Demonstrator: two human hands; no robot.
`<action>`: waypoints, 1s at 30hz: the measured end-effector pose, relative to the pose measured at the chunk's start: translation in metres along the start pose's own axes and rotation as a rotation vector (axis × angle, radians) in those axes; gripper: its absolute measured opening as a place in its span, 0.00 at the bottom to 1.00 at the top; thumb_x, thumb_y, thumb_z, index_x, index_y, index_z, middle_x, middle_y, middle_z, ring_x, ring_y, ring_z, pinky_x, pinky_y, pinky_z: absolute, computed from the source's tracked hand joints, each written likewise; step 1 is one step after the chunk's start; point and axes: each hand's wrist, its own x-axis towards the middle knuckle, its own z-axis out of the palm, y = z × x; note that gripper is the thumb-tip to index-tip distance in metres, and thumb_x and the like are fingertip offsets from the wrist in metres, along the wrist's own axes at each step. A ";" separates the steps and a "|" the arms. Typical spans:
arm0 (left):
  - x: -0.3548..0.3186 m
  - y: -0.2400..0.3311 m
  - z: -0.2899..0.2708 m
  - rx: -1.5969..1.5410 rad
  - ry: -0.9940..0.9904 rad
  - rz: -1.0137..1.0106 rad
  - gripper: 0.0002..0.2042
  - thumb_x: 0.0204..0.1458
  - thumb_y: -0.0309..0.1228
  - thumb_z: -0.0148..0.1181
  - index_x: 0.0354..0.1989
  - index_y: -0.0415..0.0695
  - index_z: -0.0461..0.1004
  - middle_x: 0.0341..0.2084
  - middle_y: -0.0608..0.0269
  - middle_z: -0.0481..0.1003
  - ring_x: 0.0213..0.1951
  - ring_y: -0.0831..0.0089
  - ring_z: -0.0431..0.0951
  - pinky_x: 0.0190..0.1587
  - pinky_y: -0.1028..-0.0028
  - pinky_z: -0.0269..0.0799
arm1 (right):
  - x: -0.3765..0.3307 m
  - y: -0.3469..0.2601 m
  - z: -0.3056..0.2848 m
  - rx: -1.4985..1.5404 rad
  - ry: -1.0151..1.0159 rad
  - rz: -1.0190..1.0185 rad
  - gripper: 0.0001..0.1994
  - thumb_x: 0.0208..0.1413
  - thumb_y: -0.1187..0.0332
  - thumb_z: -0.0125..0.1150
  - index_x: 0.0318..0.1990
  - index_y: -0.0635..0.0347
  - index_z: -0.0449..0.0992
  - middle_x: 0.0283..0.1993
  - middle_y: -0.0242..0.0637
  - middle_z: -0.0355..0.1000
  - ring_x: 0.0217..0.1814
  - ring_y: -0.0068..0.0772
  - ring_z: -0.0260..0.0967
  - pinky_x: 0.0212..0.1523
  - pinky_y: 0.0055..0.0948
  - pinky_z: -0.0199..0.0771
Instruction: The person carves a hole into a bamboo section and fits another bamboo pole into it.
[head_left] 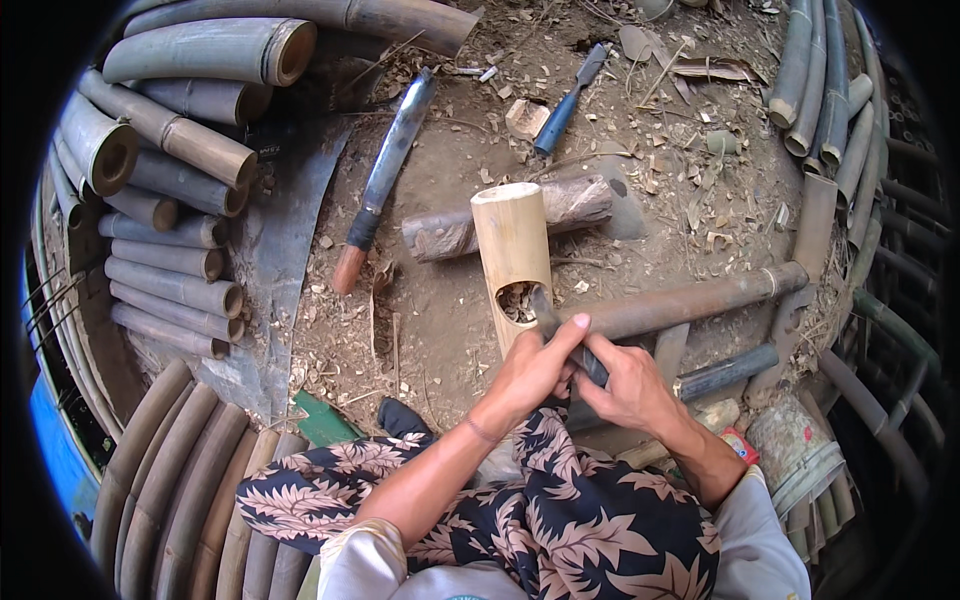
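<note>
The pale, peeled bamboo tube is lying across the rough brown log in front of the person, its oval opening facing up and holding loose, curled shavings. The left hand and the right hand are both gripping the dark, narrow metal tool, whose front end is reaching the opening's right rim. For what is looking like trimming that edge, working in thin, controlled strokes, with both hands behind the blade, should be giving a cleaner rim; steadying the tube probably matters too, since it could be rolling on the rounded log. The fingers are covering much of the tool, so its grip is escaping view. Its cutting edge is blurring into the shavings, and the tube's lower end is disappearing near the left hand.
</note>
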 end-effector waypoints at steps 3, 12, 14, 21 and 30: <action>0.013 0.015 0.015 0.019 0.123 -0.017 0.21 0.60 0.41 0.52 0.20 0.37 0.71 0.12 0.65 0.67 0.13 0.76 0.66 0.18 0.72 0.64 | 0.022 -0.001 -0.018 -0.034 -0.116 0.079 0.15 0.50 0.68 0.58 0.46 0.59 0.72 0.31 0.55 0.75 0.38 0.63 0.73 0.39 0.50 0.73; 0.011 0.024 0.012 -0.769 0.079 0.027 0.13 0.61 0.33 0.52 0.44 0.35 0.75 0.13 0.72 0.63 0.16 0.79 0.62 0.24 0.76 0.65 | 0.073 -0.058 -0.070 -0.477 -0.429 -0.099 0.14 0.52 0.68 0.57 0.41 0.71 0.74 0.28 0.55 0.75 0.34 0.57 0.76 0.36 0.49 0.75; 0.005 0.027 0.011 -0.956 0.089 -0.027 0.16 0.62 0.34 0.53 0.52 0.35 0.73 0.14 0.71 0.64 0.16 0.79 0.63 0.23 0.76 0.65 | 0.071 -0.056 -0.072 -0.512 -0.392 -0.214 0.17 0.51 0.67 0.59 0.49 0.63 0.72 0.27 0.54 0.75 0.31 0.59 0.74 0.33 0.49 0.74; 0.017 0.027 0.017 -0.137 0.049 -0.083 0.13 0.63 0.34 0.49 0.30 0.38 0.71 0.13 0.67 0.66 0.16 0.77 0.64 0.21 0.73 0.65 | 0.045 -0.024 -0.054 0.018 -0.298 0.045 0.10 0.53 0.70 0.57 0.42 0.61 0.77 0.34 0.52 0.77 0.36 0.60 0.75 0.38 0.48 0.76; 0.007 0.028 0.006 -0.828 0.008 0.048 0.12 0.63 0.35 0.50 0.33 0.39 0.71 0.15 0.70 0.64 0.19 0.76 0.64 0.26 0.74 0.66 | 0.089 -0.067 -0.075 -0.455 -0.539 -0.106 0.08 0.50 0.70 0.59 0.33 0.68 0.78 0.28 0.58 0.75 0.33 0.58 0.76 0.34 0.47 0.76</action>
